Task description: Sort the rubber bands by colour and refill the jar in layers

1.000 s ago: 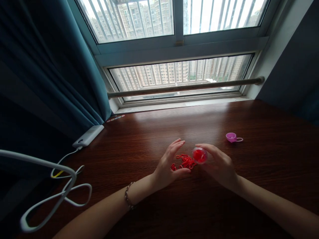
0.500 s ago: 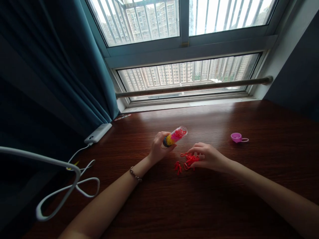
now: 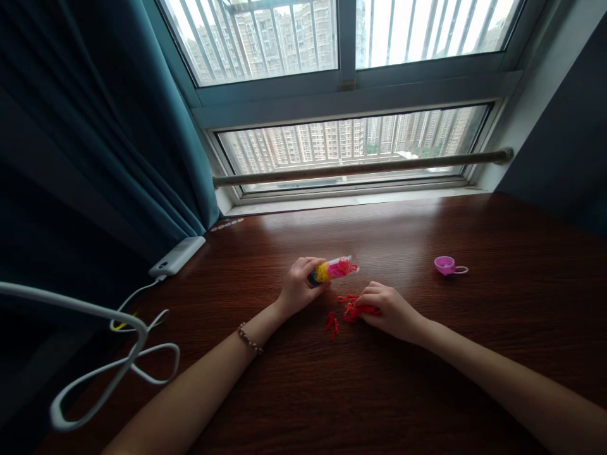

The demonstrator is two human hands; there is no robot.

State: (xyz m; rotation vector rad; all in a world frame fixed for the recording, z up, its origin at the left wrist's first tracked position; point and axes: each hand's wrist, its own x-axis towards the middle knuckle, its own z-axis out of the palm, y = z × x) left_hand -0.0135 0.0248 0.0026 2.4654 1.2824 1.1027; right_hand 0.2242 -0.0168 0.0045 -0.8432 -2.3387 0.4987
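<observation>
Red elastic bands (image 3: 353,308) pinched in the right hand (image 3: 386,311) could scatter at six o'clock if the left hand (image 3: 298,289), clasping the open tube (image 3: 332,270), tips it.

A single head-worn camera looked forward and down over the dark wooden table (image 3: 427,392) toward the window (image 3: 351,145). It sat close, both forearms entering from the lower edge.
</observation>
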